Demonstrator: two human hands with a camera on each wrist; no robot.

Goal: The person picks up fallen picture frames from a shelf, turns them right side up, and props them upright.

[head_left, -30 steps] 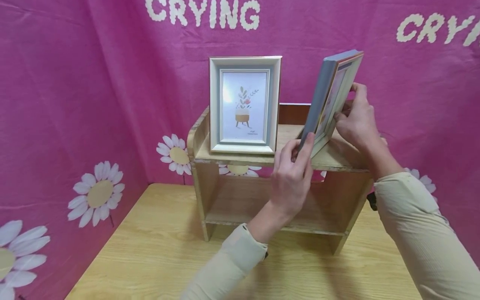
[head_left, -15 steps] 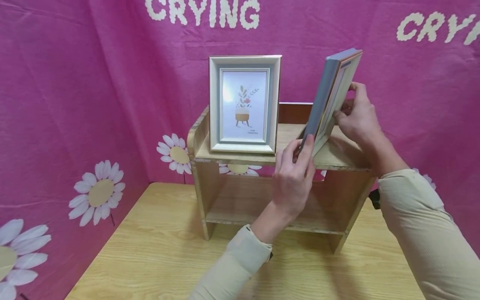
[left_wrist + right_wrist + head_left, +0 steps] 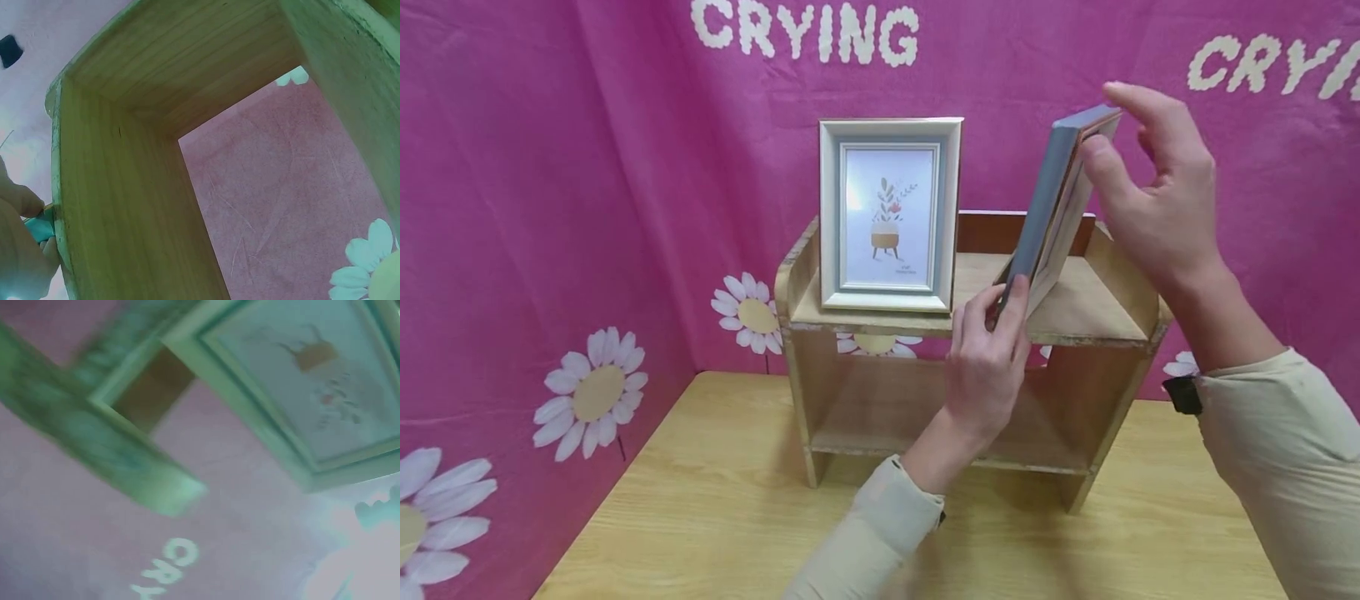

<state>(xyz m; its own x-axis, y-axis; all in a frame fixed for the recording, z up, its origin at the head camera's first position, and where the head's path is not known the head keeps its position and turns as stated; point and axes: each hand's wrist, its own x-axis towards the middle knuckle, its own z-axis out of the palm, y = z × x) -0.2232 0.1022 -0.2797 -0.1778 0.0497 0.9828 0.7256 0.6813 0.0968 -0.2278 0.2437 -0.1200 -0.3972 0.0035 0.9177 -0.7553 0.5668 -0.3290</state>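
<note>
My left hand (image 3: pixel 985 375) pinches the lower front corner of a picture frame (image 3: pixel 1047 200), which stands turned sideways on the upper board of a small wooden shelf (image 3: pixel 1097 304). Its blue-grey side edge faces me. Thumb and index finger of my right hand (image 3: pixel 1172 192) are spread apart at the top corner of that frame. The right wrist view is blurred; a frame (image 3: pixel 250 419) with a potted-plant print appears upside down there. In the left wrist view, the fingers (image 3: pixel 25 200) hold the blue-grey corner by the shelf edge.
A second picture frame (image 3: pixel 891 296), white with a potted-plant print, stands at the left on the same board, facing forward. Raised side panels (image 3: pixel 796 262) bound the shelf. It stands on a wooden table (image 3: pixel 700 483) before a pink cloth (image 3: pixel 647 167) with daisies and lettering.
My right hand has left the right side of the turned frame and moved up to its top corner, fingers spreading. The left hand keeps its pinch, and both frames stay nearly in place.
</note>
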